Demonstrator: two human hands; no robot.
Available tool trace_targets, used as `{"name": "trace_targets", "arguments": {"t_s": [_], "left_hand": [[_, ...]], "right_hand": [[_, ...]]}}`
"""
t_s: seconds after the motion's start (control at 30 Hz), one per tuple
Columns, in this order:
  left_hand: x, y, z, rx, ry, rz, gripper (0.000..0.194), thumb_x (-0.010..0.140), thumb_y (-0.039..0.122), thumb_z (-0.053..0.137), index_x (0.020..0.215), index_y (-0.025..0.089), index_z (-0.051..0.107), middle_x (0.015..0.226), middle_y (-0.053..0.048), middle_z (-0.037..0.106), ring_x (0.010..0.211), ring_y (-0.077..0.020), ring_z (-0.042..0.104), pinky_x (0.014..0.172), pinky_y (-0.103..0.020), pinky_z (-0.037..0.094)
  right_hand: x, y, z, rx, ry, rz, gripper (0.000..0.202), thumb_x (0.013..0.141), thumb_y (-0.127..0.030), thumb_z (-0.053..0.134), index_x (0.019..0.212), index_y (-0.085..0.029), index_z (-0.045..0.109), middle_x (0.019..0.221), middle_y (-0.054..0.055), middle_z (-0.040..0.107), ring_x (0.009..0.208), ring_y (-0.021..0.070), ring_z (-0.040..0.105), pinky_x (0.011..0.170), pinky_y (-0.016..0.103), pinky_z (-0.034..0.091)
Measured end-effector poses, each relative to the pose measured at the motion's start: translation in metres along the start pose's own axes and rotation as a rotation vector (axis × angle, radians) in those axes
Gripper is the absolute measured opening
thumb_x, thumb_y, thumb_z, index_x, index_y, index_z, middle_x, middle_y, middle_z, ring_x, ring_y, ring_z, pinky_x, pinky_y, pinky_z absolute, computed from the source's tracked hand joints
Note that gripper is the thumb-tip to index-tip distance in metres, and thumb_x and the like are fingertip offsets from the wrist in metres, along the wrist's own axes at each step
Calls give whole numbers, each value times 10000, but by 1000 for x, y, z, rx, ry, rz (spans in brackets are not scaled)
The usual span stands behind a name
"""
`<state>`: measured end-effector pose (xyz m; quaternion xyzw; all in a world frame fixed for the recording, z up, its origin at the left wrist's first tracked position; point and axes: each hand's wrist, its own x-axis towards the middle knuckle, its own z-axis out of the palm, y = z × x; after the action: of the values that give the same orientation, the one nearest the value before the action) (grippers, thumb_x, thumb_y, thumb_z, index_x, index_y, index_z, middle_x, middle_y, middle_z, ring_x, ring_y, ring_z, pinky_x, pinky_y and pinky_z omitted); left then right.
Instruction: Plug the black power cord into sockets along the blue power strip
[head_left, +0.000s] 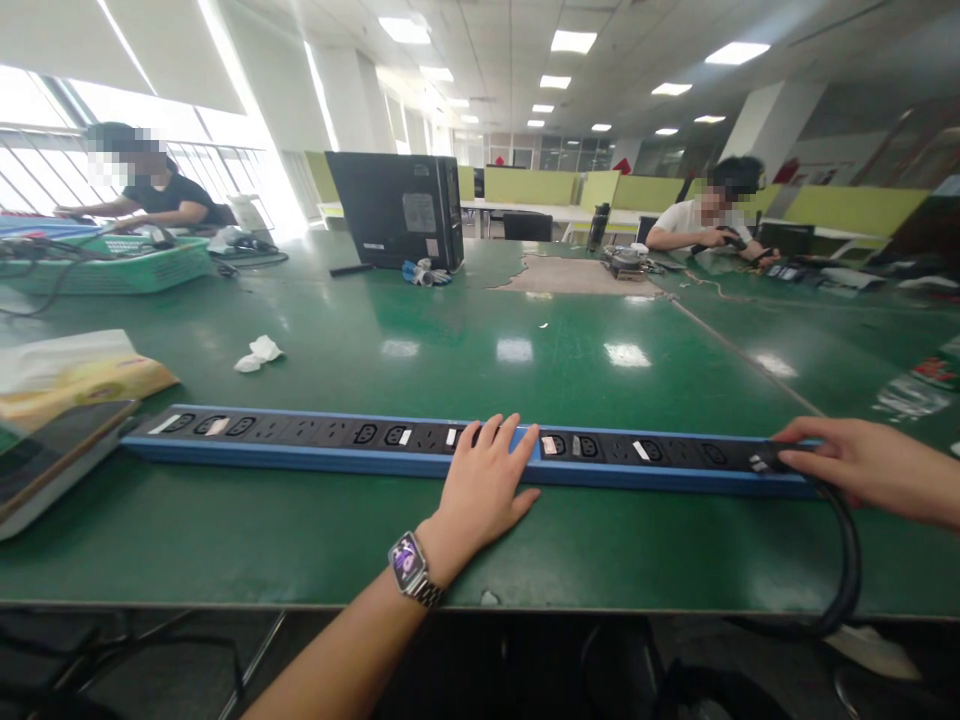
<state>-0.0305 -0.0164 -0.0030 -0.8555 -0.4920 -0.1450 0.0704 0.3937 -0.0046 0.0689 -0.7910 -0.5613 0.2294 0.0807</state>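
Note:
A long blue power strip [300, 457] with a black socket face lies across the green table, several small labels stuck on it. My left hand [487, 480], with a watch [409, 563] on the wrist, rests on the strip's middle with its fingers spread. At the strip's right end, my right hand [847, 455] has its thumb and fingers closed round the end where a thick black cable [851, 560] comes out. The cable loops down over the table's front edge. The fingertips of my right hand partly hide that end.
A tablet-like device [56, 455] and a yellow-white packet [90, 370] lie at the left. Beyond stand a green basket [142, 268] and a black computer case [397, 210]. One person [169, 195] sits far left, another [697, 220] far right. Crumpled tissue [260, 353] lies mid-left.

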Motion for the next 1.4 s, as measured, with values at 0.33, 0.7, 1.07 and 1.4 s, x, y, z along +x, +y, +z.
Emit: {"name": "trace_targets", "arguments": {"t_s": [0.33,0.7,1.07,1.4], "left_hand": [[0,1,-1,24,-4,-5,719,833,467,673,1451,210,413,1503,-152,441,1366,-359,388,1128,-539,291],[0,1,-2,13,-5,-6,711,833,468,674,1451,220,424,1506,-138,443,1370,-350,392,1131,-533,302],[1,9,-8,-166,57,-27,786,777,475,735,1443,189,429,1460,-158,491,1345,-361,419,1109,-560,306],[-18,-10,-24,-411,578,-9,321,910,193,569,1220,247,627,1182,-58,684,1109,-221,605,987,-400,443]], "right_hand": [[7,-25,-3,-183,87,-120,205,763,-297,737,893,-142,770,543,20,645,523,140,592,608,303,358],[6,-3,18,-77,-1,-136,240,872,-355,575,1037,-210,671,567,20,659,500,188,611,544,290,384],[-48,-62,20,-112,600,-91,301,827,-352,667,1102,-239,716,759,69,726,621,206,628,597,322,403],[-104,-142,131,693,30,-613,443,855,-468,624,1215,-211,595,830,24,709,734,163,683,676,259,545]]}}
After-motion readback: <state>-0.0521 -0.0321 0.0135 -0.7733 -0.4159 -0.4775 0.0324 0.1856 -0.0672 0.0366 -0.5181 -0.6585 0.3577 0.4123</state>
